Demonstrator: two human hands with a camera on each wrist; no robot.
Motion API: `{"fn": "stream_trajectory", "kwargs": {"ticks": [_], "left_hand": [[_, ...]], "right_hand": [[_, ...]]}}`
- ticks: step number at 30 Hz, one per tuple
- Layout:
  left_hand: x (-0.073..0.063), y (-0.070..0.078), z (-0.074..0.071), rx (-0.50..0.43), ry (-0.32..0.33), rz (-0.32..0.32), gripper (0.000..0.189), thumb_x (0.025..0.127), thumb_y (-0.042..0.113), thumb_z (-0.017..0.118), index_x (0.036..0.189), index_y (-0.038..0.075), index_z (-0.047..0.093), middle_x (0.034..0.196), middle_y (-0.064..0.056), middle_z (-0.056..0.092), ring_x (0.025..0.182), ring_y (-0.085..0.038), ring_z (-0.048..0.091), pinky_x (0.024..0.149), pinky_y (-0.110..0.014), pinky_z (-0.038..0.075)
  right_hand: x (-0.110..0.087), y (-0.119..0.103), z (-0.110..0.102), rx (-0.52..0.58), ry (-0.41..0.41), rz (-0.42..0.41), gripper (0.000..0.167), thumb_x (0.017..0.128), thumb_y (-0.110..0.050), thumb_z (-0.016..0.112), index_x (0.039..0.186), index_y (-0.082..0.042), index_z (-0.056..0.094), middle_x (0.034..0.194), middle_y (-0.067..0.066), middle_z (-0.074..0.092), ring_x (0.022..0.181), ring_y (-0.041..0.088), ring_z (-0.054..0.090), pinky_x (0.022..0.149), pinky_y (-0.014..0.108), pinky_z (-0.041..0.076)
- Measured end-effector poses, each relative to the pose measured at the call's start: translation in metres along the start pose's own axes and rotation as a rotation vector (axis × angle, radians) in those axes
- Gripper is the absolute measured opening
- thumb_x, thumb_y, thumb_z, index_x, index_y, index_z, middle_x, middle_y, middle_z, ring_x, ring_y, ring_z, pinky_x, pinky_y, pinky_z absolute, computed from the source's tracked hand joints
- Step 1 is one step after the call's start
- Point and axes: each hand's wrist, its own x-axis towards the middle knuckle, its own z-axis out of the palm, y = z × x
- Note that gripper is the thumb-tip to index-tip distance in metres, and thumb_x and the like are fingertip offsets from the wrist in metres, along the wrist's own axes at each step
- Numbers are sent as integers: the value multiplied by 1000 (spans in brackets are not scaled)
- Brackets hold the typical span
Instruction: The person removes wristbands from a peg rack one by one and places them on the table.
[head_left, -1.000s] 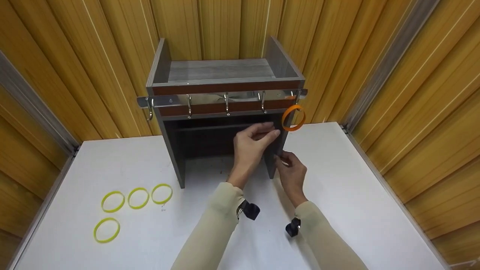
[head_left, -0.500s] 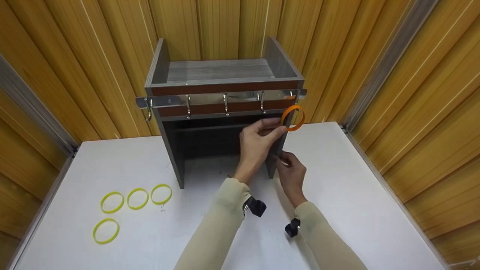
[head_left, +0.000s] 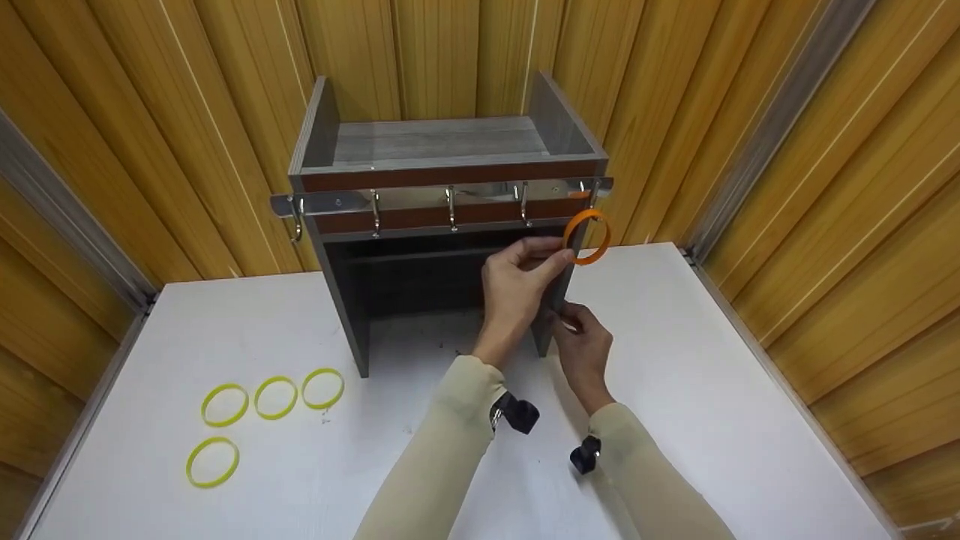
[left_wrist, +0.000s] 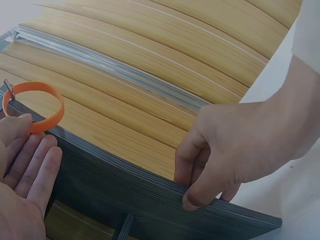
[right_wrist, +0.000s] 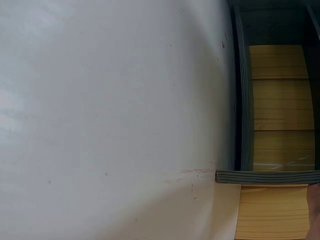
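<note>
An orange wristband-like ring (left_wrist: 50, 122) hangs from the far-right hook of a metal hook rail (head_left: 412, 197). My left hand (head_left: 516, 289) pinches its lower edge between thumb and index finger, while the other fingers extend below it in the left wrist view. Lower down, my right hand (head_left: 585, 346) grips the front edge of the grey shelf unit's right side panel (left_wrist: 150, 185), thumb on one face and fingers on the other. Only a sliver of that hand shows at the right wrist view's corner.
Several yellow rings (head_left: 225, 425) lie flat on the white table (head_left: 285, 480), left of the shelf unit. The rail's other hooks (head_left: 451, 210) carry nothing. Wood-patterned walls (head_left: 442, 60) enclose the table at the back and sides.
My left hand has moved up and right from beside the orange ring and now pinches it. My right hand has kept its grip on the side panel.
</note>
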Motion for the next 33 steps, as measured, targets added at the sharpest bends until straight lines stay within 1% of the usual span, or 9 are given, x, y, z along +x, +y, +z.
{"fn": "stream_trajectory", "kwargs": {"ticks": [5,10,14,18,21,25,28,33], "left_hand": [[0,4,1,-31,18,-2,17,91,12,88,105,5,82,93,-1,80,86,-18,77,78,-32,65],[1,8,3,-74,17,-21,19,91,11,87,106,2,81,93,-3,80,86,-19,78,81,-33,66],[2,12,3,-116,31,-42,18,91,10,86,106,1,80,92,-6,79,86,-23,78,81,-35,66],[3,14,3,-141,42,-50,19,91,10,87,106,0,80,91,-8,79,87,-28,78,81,-35,66],[2,16,4,-144,40,-50,20,91,11,87,107,-1,80,91,-8,79,87,-27,78,82,-35,66],[-1,17,4,-153,37,-48,20,91,11,87,107,1,80,92,-7,79,86,-23,78,83,-35,66],[-3,18,4,-163,33,-36,18,91,10,86,106,1,80,92,-8,79,87,-22,78,84,-36,66],[-7,19,3,-200,33,-22,17,91,5,85,105,-1,80,95,-10,79,87,-24,78,83,-37,66]], "right_hand": [[-1,0,-1,-25,3,-35,15,93,5,79,107,0,78,102,10,78,97,23,75,83,21,62],[-1,-1,-1,-16,5,-25,15,93,4,79,107,1,78,101,10,78,95,20,74,82,21,62],[0,-2,0,1,-2,-16,15,93,4,80,107,-1,79,102,8,78,96,16,74,83,21,62],[-1,-1,1,27,-1,-41,15,93,4,80,107,-1,79,102,10,78,96,20,75,83,21,62],[-1,-1,1,44,0,-45,16,93,4,80,108,-1,79,102,11,78,96,22,75,83,21,62],[-1,-1,0,49,-10,-5,16,93,2,80,109,-2,79,104,10,78,97,19,75,83,22,62],[-1,-2,0,31,-9,12,16,94,3,80,109,-1,78,104,10,78,97,17,75,83,23,63],[1,0,-2,14,-5,-16,16,93,5,79,108,1,78,104,11,78,98,21,75,86,25,63]]}}
